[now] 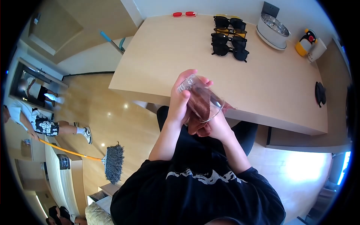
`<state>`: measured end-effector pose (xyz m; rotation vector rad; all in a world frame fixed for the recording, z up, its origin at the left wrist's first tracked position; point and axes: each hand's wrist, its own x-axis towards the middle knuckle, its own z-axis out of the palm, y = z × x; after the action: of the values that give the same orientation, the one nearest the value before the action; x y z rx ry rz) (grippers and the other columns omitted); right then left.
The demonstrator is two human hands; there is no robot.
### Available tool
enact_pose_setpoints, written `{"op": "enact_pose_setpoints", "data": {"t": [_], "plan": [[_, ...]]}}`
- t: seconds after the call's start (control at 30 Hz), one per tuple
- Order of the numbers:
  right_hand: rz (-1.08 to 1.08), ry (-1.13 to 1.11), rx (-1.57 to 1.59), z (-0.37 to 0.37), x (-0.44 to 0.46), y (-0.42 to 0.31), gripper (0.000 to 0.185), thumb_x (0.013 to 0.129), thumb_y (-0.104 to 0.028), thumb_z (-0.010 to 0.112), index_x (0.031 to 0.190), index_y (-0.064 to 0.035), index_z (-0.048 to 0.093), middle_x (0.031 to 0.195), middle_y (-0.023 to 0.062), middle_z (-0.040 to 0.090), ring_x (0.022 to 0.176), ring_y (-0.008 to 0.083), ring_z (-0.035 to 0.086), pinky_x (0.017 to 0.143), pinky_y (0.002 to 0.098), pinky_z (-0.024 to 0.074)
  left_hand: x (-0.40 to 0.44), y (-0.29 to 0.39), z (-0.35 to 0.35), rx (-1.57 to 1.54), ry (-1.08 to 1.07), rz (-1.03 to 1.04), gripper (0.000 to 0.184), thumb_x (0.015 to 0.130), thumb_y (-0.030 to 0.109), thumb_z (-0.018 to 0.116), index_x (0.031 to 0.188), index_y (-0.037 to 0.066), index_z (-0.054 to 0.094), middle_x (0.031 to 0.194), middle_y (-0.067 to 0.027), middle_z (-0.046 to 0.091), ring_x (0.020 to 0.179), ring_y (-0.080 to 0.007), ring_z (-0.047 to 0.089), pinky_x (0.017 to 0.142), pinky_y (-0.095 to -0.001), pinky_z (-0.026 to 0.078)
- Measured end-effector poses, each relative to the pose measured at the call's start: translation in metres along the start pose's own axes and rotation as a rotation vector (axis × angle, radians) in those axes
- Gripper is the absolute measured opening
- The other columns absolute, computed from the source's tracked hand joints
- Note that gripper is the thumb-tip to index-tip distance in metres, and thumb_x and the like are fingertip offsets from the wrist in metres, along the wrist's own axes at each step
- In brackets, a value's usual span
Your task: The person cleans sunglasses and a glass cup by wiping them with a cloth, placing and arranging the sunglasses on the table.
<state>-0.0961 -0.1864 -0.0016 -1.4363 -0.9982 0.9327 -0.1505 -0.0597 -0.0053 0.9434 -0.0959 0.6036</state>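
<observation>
The wood-toned floor (88, 101) spreads along the left side of the room. Next in size is the pale bench (161, 56), its near edge in front of the wearer. Off to the left, a co-worker (41, 120) in patterned shorts stands with a hand on the orange handle of a mop (114, 165), its shaggy grey head at the floor.

Toward the bench's back right sits a white bowl (267, 29) with a shiny metal inside, on a white base. To its left, several pairs of sunglasses (229, 39) form a close column running front to back, mostly dark with some yellow among them. Right of the bowl, a penguin figure (305, 44) leans beside a white object (317, 50).

Over the bench's near edge, the clear drinking glass (202, 95) is held tilted, its mouth toward the lower right. The left hand (180, 97) has its grip wrapped around the base end. The right hand (215, 125) is at the mouth with a reddish-brown cloth (200, 107), partly inside the glass and partly hanging out; its fingers are largely hidden, so how tightly they close cannot be told.

Smallest are the red-lensed glasses (184, 14) by the back edge.
</observation>
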Motion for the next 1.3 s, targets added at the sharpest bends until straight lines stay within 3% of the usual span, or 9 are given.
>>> {"op": "enact_pose_setpoints", "data": {"t": [0.07, 0.13, 0.27, 0.53, 0.7, 0.87, 0.93, 1.07, 1.3], "plan": [[0.203, -0.013, 0.168, 0.0, 0.0, 0.001, 0.079, 0.054, -0.02, 0.067, 0.127, -0.0012, 0.042, 0.117, 0.0144, 0.049, 0.106, 0.024, 0.047, 0.096, 0.0348, 0.0329, 0.001, 0.001, 0.006, -0.001, 0.029, 0.01, 0.068, 0.07, 0.04, 0.073, 0.117, 0.004, 0.04, 0.101, -0.0147, 0.057, 0.1, -0.029, 0.057, 0.089, -0.0382, 0.045], [-0.395, 0.012, -0.136, -0.003, 0.002, 0.022, 0.076, 0.059, -0.017, 0.071, 0.127, -0.0011, 0.041, 0.12, 0.0136, 0.047, 0.109, 0.0225, 0.046, 0.096, 0.0356, 0.0344, 0.001, 0.002, 0.01, 0.052, 0.0, 0.03, 0.065, 0.07, 0.038, 0.074, 0.115, 0.004, 0.04, 0.101, -0.0155, 0.056, 0.099, -0.0292, 0.057, 0.088, -0.0385, 0.046], [-0.52, 0.01, 0.145, -0.003, -0.001, 0.043, 0.076, 0.063, -0.021, 0.074, 0.128, -0.0016, 0.039, 0.121, 0.0127, 0.047, 0.111, 0.0228, 0.046, 0.096, 0.0358, 0.0345, 0.003, -0.01, -0.003, -0.01, -0.065, 0.039, 0.065, 0.069, 0.035, 0.075, 0.114, 0.004, 0.04, 0.101, -0.0162, 0.056, 0.098, -0.0302, 0.057, 0.086, -0.0388, 0.047], [0.348, -0.022, 1.18, 0.003, -0.018, 0.081, 0.074, 0.067, -0.03, 0.075, 0.123, 0.0032, 0.04, 0.114, 0.0154, 0.053, 0.103, 0.021, 0.054, 0.087, 0.0351, 0.0464, 0.01, -0.021, -0.031, 0.043, -0.329, 0.071, 0.077, 0.065, 0.038, 0.077, 0.119, 0.003, 0.035, 0.106, -0.0187, 0.054, 0.101, -0.0319, 0.056, 0.088, -0.0396, 0.046], [-0.467, 0.383, 0.502, 0.005, -0.006, 0.086, 0.08, 0.064, -0.032, 0.075, 0.127, 0.002, 0.038, 0.109, 0.0151, 0.055, 0.095, 0.0213, 0.057, 0.082, 0.033, 0.0462, 0.007, -0.012, -0.006, 0.05, -0.075, 0.017, 0.085, 0.069, 0.033, 0.076, 0.13, 0.002, 0.026, 0.117, -0.0206, 0.05, 0.111, -0.03, 0.05, 0.094, -0.038, 0.042], [0.175, 0.123, 0.028, -0.013, 0.002, 0.016, 0.067, 0.055, -0.001, 0.062, 0.119, -0.0016, 0.045, 0.099, 0.0126, 0.058, 0.078, 0.023, 0.061, 0.058, 0.0321, 0.0478, -0.002, -0.018, -0.002, 0.042, 0.036, -0.087, 0.078, 0.072, 0.026, 0.074, 0.131, 0.0, 0.03, 0.115, -0.0174, 0.053, 0.11, -0.0256, 0.051, 0.094, -0.0358, 0.042], [-0.596, 0.214, -0.507, -0.006, 0.008, 0.042, 0.051, 0.07, -0.001, 0.055, 0.119, 0.0025, 0.041, 0.067, 0.0076, 0.059, 0.054, 0.0112, 0.056, 0.04, 0.0217, 0.0391, -0.001, -0.016, 0.003, 0.119, 0.094, -0.113, 0.08, 0.071, 0.037, 0.073, 0.128, -0.002, 0.033, 0.112, -0.0159, 0.052, 0.108, -0.0265, 0.052, 0.091, -0.0378, 0.044], [-0.254, 0.209, -0.111, 0.001, -0.003, 0.036, 0.064, 0.055, -0.002, 0.064, 0.116, 0.0035, 0.045, 0.099, 0.0189, 0.055, 0.092, 0.0362, 0.054, 0.075, 0.0365, 0.0453, -0.001, -0.013, 0.007, 0.107, 0.07, -0.121, 0.073, 0.069, 0.031, 0.075, 0.123, 0.0, 0.037, 0.107, -0.0143, 0.054, 0.105, -0.025, 0.054, 0.09, -0.0354, 0.044], [-0.5, 0.039, 0.298, 0.0, -0.01, 0.037, 0.063, 0.069, -0.005, 0.063, 0.127, 0.0014, 0.038, 0.124, 0.0142, 0.047, 0.118, 0.0206, 0.042, 0.099, 0.0323, 0.0323, -0.001, -0.021, -0.002, 0.081, -0.016, 0.045, 0.071, 0.065, 0.028, 0.078, 0.119, 0.004, 0.039, 0.106, -0.0142, 0.052, 0.104, -0.0268, 0.054, 0.089, -0.0366, 0.045]]}}
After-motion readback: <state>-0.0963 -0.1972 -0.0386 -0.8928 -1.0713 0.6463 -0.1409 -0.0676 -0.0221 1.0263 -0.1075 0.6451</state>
